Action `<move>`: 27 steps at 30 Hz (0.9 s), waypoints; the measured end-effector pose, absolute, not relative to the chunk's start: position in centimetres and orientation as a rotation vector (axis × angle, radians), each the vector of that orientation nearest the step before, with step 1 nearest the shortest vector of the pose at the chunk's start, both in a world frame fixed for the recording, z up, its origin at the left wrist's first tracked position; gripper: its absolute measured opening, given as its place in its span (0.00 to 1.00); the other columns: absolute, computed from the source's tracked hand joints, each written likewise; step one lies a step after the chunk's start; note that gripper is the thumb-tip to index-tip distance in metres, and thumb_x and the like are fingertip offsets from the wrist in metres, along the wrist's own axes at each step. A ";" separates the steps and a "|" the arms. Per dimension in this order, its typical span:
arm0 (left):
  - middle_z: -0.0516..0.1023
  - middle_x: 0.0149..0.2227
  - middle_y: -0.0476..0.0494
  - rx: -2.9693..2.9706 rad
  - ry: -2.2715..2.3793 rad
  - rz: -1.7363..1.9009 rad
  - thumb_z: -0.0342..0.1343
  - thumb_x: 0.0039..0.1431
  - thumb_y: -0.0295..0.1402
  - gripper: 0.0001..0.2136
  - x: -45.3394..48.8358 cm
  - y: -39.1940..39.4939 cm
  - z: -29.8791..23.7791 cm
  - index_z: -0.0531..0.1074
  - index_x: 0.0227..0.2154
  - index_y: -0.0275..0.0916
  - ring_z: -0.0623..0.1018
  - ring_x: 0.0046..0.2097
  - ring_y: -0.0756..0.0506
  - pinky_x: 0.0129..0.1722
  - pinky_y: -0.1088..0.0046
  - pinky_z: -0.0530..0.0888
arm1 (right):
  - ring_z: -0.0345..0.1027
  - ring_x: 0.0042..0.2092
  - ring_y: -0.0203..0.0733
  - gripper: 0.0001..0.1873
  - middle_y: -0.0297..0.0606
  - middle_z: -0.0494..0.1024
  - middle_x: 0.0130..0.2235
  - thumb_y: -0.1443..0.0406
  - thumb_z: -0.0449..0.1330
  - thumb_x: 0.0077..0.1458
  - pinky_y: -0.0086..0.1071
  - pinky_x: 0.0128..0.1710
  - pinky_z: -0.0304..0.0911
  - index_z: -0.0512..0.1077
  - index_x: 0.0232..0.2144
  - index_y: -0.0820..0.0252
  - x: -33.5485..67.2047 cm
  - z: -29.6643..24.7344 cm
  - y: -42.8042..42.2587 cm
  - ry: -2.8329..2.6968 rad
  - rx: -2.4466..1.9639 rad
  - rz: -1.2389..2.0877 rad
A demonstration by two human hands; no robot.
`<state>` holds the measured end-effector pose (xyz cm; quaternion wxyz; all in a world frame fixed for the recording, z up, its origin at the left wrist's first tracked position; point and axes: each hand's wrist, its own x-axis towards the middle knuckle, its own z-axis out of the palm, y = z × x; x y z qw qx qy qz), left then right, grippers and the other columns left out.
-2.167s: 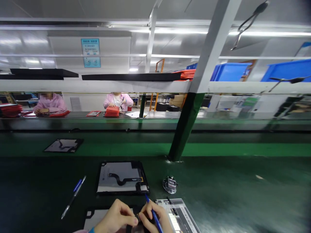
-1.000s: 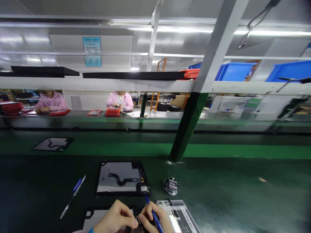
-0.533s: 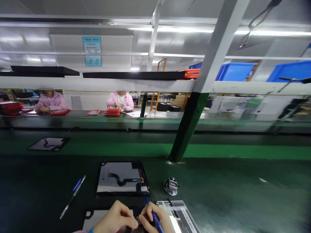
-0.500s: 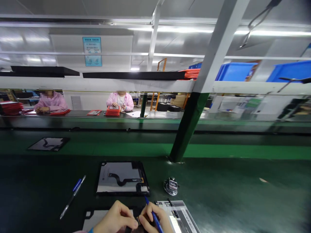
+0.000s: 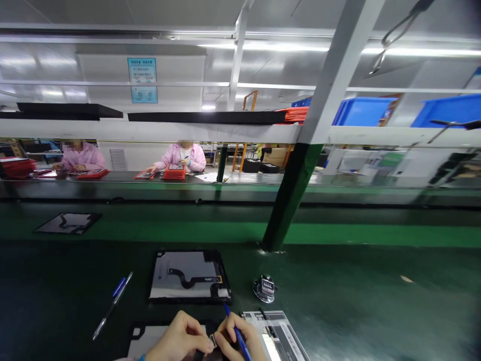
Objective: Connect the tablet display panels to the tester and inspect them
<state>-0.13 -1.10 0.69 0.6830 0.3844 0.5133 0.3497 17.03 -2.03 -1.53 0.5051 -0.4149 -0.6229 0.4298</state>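
At the bottom edge, my left hand [image 5: 178,340] pinches a small connector end [image 5: 213,341] of a dark ribbon cable between thumb and forefinger. My right hand [image 5: 246,335] is closed around a slim blue pen-shaped tool [image 5: 228,312], and its fingertips meet the same connector from the right. Beneath both hands lies a grey-backed display panel [image 5: 148,335] with a black border, mostly covered by them. A second display panel [image 5: 184,268], with a black ribbon cable across its back, rests just beyond. Right of my right hand, a lit panel [image 5: 289,336] is partly cut off by the frame.
A clear and blue pen [image 5: 112,306] lies left. A small metal device [image 5: 264,288] stands right of the second panel. A slanted post [image 5: 289,200] rises from the bench. Another panel [image 5: 67,223] lies on the green strip. Two people in pink sit opposite.
The panel on the green strip has shifted slightly left. Across the bench, one person's arm now reaches out to the side, and the other's hands have parted. My hands hold nearly still.
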 end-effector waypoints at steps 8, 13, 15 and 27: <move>0.75 0.19 0.57 0.819 1.149 0.817 0.63 0.27 0.24 0.12 -0.1 -1.0 0.7 0.66 0.19 0.39 0.71 0.26 0.49 0.31 0.71 0.65 | 0.60 0.26 0.36 0.21 0.31 0.70 0.24 0.60 0.62 0.53 0.28 0.28 0.57 0.52 0.22 0.54 17.1 -1.6 -2.0 -1.463 -0.970 1.072; 0.73 0.17 0.59 0.860 1.168 0.815 0.62 0.28 0.25 0.11 0.1 -1.2 1.4 0.66 0.18 0.40 0.71 0.26 0.49 0.30 0.72 0.64 | 0.58 0.25 0.34 0.21 0.30 0.68 0.23 0.61 0.62 0.54 0.27 0.27 0.56 0.51 0.22 0.54 17.1 -1.8 -1.9 -1.470 -0.964 1.101; 0.73 0.18 0.59 0.873 1.180 0.815 0.62 0.28 0.25 0.11 0.1 -1.3 1.7 0.66 0.18 0.40 0.72 0.27 0.49 0.31 0.73 0.64 | 0.58 0.25 0.34 0.21 0.29 0.68 0.23 0.62 0.62 0.54 0.27 0.27 0.56 0.51 0.22 0.54 17.1 -1.9 -1.9 -1.480 -0.962 1.091; 0.73 0.18 0.60 0.916 1.207 0.774 0.61 0.29 0.23 0.11 -0.1 -1.2 1.7 0.66 0.18 0.41 0.73 0.28 0.48 0.33 0.72 0.65 | 0.59 0.22 0.34 0.20 0.30 0.71 0.22 0.68 0.60 0.49 0.25 0.24 0.55 0.49 0.20 0.54 17.1 -2.6 -1.9 -1.540 -0.949 0.955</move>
